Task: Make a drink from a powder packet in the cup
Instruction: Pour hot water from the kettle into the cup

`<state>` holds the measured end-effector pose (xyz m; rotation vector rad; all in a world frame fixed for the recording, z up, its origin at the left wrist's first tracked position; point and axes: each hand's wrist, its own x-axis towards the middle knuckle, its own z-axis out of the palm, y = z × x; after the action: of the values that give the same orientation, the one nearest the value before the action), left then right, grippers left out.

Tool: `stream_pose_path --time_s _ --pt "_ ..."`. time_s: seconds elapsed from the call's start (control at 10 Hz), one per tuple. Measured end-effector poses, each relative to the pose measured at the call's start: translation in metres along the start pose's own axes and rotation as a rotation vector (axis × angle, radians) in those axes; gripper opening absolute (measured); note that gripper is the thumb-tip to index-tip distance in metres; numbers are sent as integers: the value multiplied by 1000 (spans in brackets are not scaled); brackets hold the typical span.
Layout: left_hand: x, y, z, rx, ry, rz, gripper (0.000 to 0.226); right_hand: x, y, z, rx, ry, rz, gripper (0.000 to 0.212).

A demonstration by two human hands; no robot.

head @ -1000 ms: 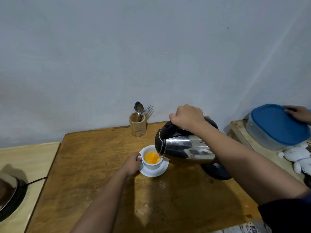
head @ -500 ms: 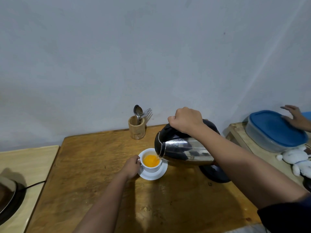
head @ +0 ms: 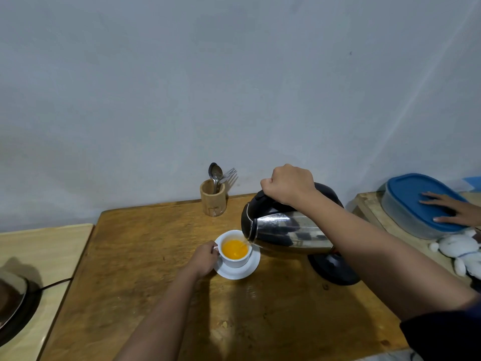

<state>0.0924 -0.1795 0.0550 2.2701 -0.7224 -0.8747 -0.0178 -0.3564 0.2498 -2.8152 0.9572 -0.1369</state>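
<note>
A white cup [head: 235, 260] filled with orange liquid stands on a white saucer [head: 244, 272] in the middle of the wooden table [head: 145, 277]. My left hand [head: 204, 259] grips the cup's handle on its left side. My right hand [head: 289, 186] is closed on the black handle of a steel kettle [head: 283, 230], which is tipped steeply to the left. Its spout hangs over the cup's right rim and a thin stream of water runs into the cup. No powder packet is visible.
A wooden holder [head: 212, 198] with a spoon and fork stands by the wall. The black kettle base [head: 334, 269] sits right of the saucer. Another person's hand [head: 453, 209] rests on a blue-lidded container [head: 419, 204] beside a white plush toy [head: 458, 250]. A stove with a pan [head: 14, 306] is at the left.
The kettle stays tipped over the cup and the orange liquid has risen a little. The other person's hand has slid further onto the blue lid. My view has shifted slightly.
</note>
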Motion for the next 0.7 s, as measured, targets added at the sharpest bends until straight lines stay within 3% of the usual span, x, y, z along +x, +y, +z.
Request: stream_pose_path --time_s 0.7 --pt "-1 1 -5 -13 -41 -11 29 2 -12 3 2 -15 -3 38"
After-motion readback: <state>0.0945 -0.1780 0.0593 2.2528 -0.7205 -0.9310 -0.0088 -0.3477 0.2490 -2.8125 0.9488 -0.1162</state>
